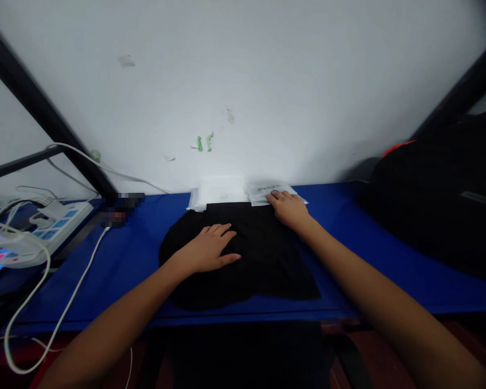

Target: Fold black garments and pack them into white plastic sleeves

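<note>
Cloth laid out mostly flat on bench; left hand spread atop, holding nothing; right hand on printed packet, grip unclear.

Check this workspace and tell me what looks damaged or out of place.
The wall looks marred: green marks and pale scraps show above the blue table. At the left, a white cable loops untidily past the table's front edge. The black cloth under the left hand has an uneven outline, but I see no spill.
</note>
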`<state>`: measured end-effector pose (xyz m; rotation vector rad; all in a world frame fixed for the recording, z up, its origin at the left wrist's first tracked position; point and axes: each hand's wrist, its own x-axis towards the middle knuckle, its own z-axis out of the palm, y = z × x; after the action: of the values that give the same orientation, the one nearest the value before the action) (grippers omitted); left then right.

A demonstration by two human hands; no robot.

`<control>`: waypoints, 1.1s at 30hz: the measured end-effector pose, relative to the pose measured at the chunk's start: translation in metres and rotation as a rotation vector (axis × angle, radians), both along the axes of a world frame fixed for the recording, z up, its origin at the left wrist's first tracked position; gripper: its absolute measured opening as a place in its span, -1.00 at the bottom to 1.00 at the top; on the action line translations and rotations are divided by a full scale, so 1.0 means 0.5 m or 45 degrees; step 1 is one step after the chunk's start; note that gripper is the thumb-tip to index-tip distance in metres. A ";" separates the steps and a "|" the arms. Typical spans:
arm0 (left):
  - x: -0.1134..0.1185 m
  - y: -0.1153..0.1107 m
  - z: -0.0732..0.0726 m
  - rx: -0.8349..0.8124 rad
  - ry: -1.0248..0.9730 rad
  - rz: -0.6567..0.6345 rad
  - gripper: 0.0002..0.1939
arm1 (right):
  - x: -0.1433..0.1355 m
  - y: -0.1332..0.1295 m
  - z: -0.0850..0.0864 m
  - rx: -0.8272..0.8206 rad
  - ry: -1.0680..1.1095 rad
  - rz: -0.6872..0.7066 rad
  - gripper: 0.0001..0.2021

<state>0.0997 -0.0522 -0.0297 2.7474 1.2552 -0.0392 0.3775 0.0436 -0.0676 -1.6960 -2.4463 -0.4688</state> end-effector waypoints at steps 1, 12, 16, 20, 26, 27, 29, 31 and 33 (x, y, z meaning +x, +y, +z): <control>0.000 0.000 -0.001 0.000 -0.002 -0.003 -0.32 | 0.000 -0.001 -0.001 0.004 0.005 -0.029 -0.56; -0.002 -0.012 0.037 -0.233 -0.264 -0.245 -0.24 | 0.015 0.005 -0.015 -0.032 0.112 -0.083 -0.55; -0.002 -0.027 0.053 -0.379 -0.269 -0.403 -0.19 | 0.006 -0.020 0.023 0.008 0.165 -0.046 -0.61; -0.006 -0.027 0.059 -0.411 -0.301 -0.410 -0.44 | -0.024 -0.076 0.081 -0.053 0.419 0.254 -0.69; -0.019 -0.013 0.079 -0.380 -0.421 -0.339 -0.76 | -0.085 -0.176 0.133 -0.735 0.513 0.859 -0.67; -0.021 -0.012 0.081 -0.384 -0.423 -0.343 -0.83 | -0.091 -0.186 0.134 -0.831 0.500 0.884 -0.64; -0.022 -0.011 0.084 -0.411 -0.387 -0.340 -0.89 | -0.099 -0.196 0.131 -0.959 0.461 0.889 -0.58; -0.021 -0.013 0.086 -0.440 -0.296 -0.325 -0.79 | -0.103 -0.199 0.125 -0.994 0.392 0.870 -0.55; -0.020 -0.015 0.085 -0.441 -0.213 -0.330 -0.71 | -0.105 -0.200 0.120 -0.972 0.305 0.846 -0.57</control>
<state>0.0899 -0.0597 0.0129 2.5288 0.7626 -0.0440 0.3253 -0.0563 -0.0078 -0.8560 -2.9375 0.7745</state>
